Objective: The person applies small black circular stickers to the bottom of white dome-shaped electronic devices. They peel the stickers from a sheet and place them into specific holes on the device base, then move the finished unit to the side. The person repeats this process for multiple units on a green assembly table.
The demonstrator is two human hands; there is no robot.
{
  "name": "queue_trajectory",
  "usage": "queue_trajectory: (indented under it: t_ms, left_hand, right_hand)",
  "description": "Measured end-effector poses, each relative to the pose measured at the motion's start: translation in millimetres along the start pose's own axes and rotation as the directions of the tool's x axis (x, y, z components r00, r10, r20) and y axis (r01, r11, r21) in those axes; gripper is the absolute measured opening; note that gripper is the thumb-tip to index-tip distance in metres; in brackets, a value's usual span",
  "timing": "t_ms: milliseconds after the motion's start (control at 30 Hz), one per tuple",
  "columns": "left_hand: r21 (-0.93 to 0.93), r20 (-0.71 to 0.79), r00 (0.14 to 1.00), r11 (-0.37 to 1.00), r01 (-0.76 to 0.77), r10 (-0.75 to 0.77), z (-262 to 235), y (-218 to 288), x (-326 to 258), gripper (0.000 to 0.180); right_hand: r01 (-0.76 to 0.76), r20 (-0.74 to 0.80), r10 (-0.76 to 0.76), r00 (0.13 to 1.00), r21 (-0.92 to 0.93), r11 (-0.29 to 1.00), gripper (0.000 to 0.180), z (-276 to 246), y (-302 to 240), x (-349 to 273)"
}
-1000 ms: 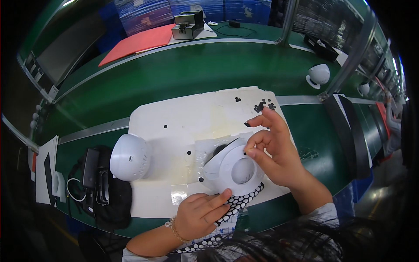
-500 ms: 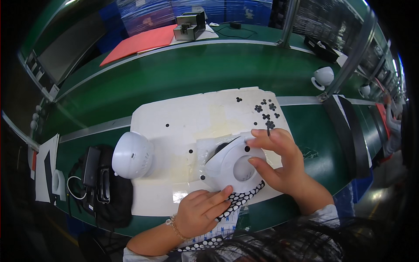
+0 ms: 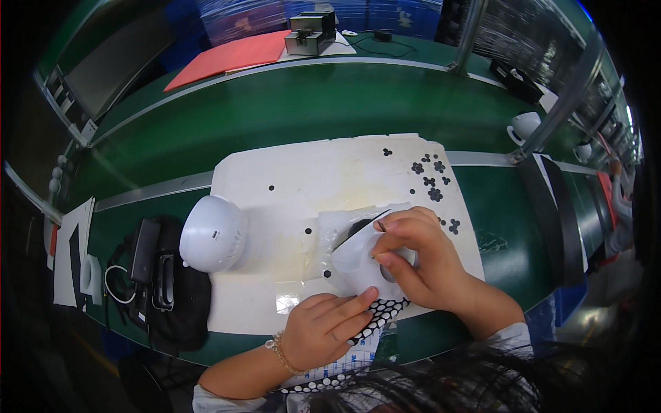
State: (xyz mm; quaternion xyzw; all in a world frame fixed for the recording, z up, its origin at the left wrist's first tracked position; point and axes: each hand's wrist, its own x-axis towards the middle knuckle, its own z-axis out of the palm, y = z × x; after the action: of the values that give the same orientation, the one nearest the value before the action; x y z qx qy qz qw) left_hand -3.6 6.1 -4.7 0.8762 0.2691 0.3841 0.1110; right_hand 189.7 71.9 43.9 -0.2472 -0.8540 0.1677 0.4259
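Note:
A white curved plastic shell (image 3: 354, 265) lies tilted in front of me on clear bubble wrap (image 3: 327, 241), with a dark opening along its upper left edge. My left hand (image 3: 330, 329) rests with fingers stretched out, the index fingertip on the shell's near edge. Beneath it are a strip of black material with white dots (image 3: 383, 315) and a printed backing sheet (image 3: 358, 358). Over the shell my right hand (image 3: 427, 258) is closed in a pinch. A small black pad (image 3: 381, 226) shows at its fingertips; the hand covers much of the shell.
At the left of the white board (image 3: 275, 172) stands a round white housing (image 3: 215, 234). Several black round pads (image 3: 435, 195) lie at its far right. Beyond the board's left edge are a black bag (image 3: 179, 303) and a black device. A metal box (image 3: 310, 33) stands at the back.
My right hand's fingers have drawn together, lowering over the shell and hiding more of it. My left hand keeps its place. The whole view has shifted slightly.

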Motion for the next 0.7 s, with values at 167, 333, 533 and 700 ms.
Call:
queue_trajectory:
  t_ms: [167, 333, 533, 700]
  left_hand:
    - [-0.002, -0.012, 1.0, 1.0, 0.002, -0.002, 1, 0, 1, 0.042]
    - [-0.001, -0.011, 1.0, 1.0, 0.004, -0.004, 0, 0, 1, 0.041]
    - [0.005, -0.012, 1.0, 1.0, 0.013, -0.013, -1, 0, 0, 0.04]
    - [-0.001, -0.013, 1.0, 1.0, 0.008, -0.008, 0, -1, 1, 0.039]
  right_hand:
    - [-0.032, 0.059, 0.031, 0.998, 0.022, 0.999, 0.047, -3, 0, -1]
    - [-0.038, -0.042, 0.039, 0.998, 0.023, 0.999, 0.039, 3, -1, 0]
    - [0.128, -0.04, -0.148, 0.988, -0.32, 0.939, 0.035, 3, -4, -3]
    - [0.225, 0.073, -0.226, 0.971, -0.582, 0.781, 0.033, -8, -6, -9]
